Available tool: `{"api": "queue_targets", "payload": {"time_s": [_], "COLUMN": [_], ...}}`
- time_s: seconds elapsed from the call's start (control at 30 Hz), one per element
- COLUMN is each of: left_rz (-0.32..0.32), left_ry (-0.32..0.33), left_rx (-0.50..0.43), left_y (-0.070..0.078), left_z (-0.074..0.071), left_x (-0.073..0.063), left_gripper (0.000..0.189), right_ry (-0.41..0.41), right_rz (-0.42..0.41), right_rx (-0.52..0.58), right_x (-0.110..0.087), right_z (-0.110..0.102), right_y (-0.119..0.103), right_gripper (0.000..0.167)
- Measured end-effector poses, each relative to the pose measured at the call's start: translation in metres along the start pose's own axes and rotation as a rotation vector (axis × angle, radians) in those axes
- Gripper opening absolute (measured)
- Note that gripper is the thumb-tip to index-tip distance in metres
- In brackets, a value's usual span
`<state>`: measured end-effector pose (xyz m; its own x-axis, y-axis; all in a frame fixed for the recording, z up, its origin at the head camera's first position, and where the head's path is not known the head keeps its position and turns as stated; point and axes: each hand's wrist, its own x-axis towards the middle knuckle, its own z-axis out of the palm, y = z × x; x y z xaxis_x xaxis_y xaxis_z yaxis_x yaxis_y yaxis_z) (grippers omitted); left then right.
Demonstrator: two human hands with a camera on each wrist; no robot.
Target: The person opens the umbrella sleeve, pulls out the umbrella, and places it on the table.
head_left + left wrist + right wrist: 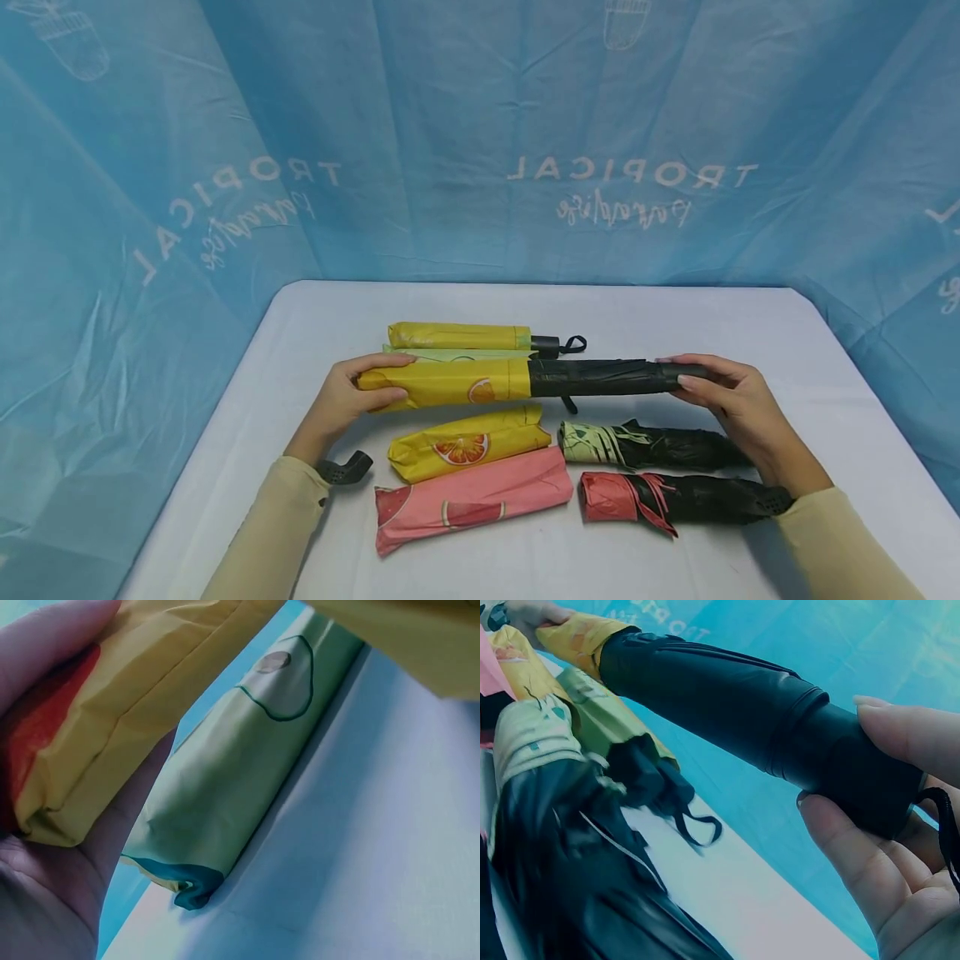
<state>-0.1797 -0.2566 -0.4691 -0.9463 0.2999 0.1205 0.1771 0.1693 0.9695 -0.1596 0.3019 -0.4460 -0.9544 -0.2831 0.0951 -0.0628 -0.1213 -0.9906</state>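
This looks like a curtained-off work spot; whether it lies in a home, a shop or an office cannot be told. A blue curtain (450, 100), with white lettering (636, 170) that reads TROPICAL Paradise in mirror writing, fills the top of the head view and runs down both side edges, closing in a white table (645, 575) across the middle and bottom

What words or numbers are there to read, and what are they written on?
"TROPICAL": on the blue curtain, twice in full, printed backwards like in a mirror.
"Paradise": under each of those, in curly letters, backwards too.
At the head view's right edge, more curtain lettering is cut off.
In the right wrist view, the curtain letters are too blurred to read fully.
No words or numbers can be made out on the umbrellas or covers.
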Motion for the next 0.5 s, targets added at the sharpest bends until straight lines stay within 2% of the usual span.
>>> {"api": "queue_targets", "payload": {"time_s": [0.13,0.27,0.5], "left_rz": [-0.005,-0.011,-0.017], "left_ry": [-0.006,-0.012,-0.011], "left_rx": [-0.026,-0.047,-0.011], "left_y": [-0.002,-0.004,-0.005], "left_z": [-0.001,-0.001,-0.001], "left_x": [0.0,-0.001,0.0], "left_gripper": [0.041,0.041,0.04], "right_ry": [0.044,0.055,0.084], "right_rz": [0.025,0.028,0.06], "right_rx": [-0.011,0.004,0.034], "right_x": [-0.006,-0.012,-0.025], "right_z": [-0.011,-0.021,-0.04], "right_y": [-0.001,-0.001,0.002], "right_gripper": [0.034,0.035,0.033]}}
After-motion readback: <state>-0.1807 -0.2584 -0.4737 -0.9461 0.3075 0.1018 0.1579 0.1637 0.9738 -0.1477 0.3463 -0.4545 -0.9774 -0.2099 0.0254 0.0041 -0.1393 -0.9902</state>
